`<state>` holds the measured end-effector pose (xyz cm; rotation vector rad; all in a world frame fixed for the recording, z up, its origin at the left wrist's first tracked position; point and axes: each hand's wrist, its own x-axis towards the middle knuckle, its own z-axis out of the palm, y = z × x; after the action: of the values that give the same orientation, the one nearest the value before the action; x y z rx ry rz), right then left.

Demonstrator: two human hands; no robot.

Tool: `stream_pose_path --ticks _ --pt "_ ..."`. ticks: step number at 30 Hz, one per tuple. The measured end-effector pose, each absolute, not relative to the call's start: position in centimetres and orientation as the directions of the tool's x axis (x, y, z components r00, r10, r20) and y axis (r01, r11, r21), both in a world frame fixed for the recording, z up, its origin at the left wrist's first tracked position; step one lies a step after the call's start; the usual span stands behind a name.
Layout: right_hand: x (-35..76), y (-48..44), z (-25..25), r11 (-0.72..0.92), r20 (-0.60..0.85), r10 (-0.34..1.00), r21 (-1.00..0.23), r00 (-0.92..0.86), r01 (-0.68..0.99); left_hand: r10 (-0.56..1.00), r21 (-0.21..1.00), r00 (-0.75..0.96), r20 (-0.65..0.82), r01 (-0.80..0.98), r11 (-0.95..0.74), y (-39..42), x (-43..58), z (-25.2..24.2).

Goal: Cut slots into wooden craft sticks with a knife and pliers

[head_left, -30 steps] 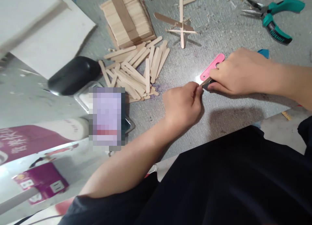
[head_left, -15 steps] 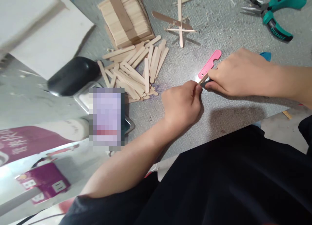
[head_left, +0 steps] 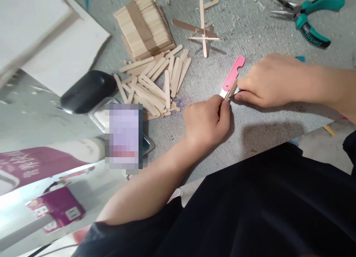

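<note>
My left hand point(head_left: 207, 121) is closed in a pinch on the near end of a thin wooden stick point(head_left: 231, 90) on the grey table point(head_left: 250, 34). My right hand point(head_left: 268, 81) is closed just to the right, fingertips pressed together at the stick and at a pink utility knife point(head_left: 233, 76) that slants up and away from both hands. Only a short piece of the stick shows between the two hands. Which parts my right fingers grip is hidden.
A pile of loose craft sticks point(head_left: 155, 82) and a banded bundle point(head_left: 144, 25) lie at the back left. Crossed sticks point(head_left: 204, 29) and teal pliers point(head_left: 306, 16) lie at the back. A black case point(head_left: 87, 90), a phone point(head_left: 124, 138) and white board point(head_left: 55, 45) are left.
The pink knife has swung more upright and shifted left with my right hand. My left hand stays pinched on the stick; the view has tilted slightly.
</note>
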<state>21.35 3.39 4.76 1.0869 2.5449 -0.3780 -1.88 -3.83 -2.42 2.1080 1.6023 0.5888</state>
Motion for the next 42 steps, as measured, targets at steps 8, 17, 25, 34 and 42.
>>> stream_pose_path --ticks 8,17,25,34,42 --pt "23.0 5.2 3.5 0.626 -0.337 0.602 -0.362 -0.723 0.69 0.95 0.549 0.302 0.078 0.783 -0.294 -4.5 -1.4 -1.8" --pt "23.1 6.5 4.8 0.571 -0.454 0.566 -0.386 -0.688 0.724 0.868 0.49 0.489 0.081 0.739 -0.462 -4.7 -1.0 -1.0" --pt "23.2 6.7 5.3 0.412 -0.499 0.643 -0.414 -0.581 0.812 0.888 0.632 0.459 0.031 0.679 -0.374 -1.9 -1.7 -0.8" --pt "25.6 7.8 7.3 0.213 -0.654 0.566 -0.472 -0.502 0.855 0.715 0.722 0.696 0.063 0.462 -0.514 -0.2 -2.1 -2.0" --pt "23.4 3.7 8.3 0.463 -0.809 0.456 -0.141 -0.371 0.875 0.564 0.594 0.801 0.202 0.358 -0.72 0.7 -3.2 -3.6"
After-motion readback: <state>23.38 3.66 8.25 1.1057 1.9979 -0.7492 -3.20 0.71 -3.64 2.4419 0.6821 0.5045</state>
